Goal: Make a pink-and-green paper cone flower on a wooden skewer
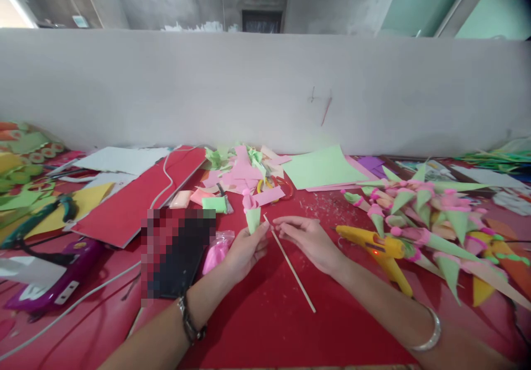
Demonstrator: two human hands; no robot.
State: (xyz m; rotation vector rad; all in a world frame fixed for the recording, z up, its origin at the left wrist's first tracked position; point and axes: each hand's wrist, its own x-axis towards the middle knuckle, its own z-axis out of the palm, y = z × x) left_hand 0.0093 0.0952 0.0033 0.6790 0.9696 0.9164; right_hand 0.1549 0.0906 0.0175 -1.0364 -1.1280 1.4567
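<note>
A green paper cone with a pink top stands upright in the pinched fingers of my left hand. Just to its right, my right hand hovers with its fingers stretched out and slightly bent. A thin wooden stick slants down toward me across the red surface. Its upper end lies between the fingertips of both hands; whether either hand touches it I cannot tell. A yellow hot glue gun with a red light lies beyond my right wrist.
Many finished paper cones are heaped at the right. Green paper sheets and pink scraps lie along the back partition. On the left are a dark, partly pixelated device, a pink bag, pliers and a purple power strip.
</note>
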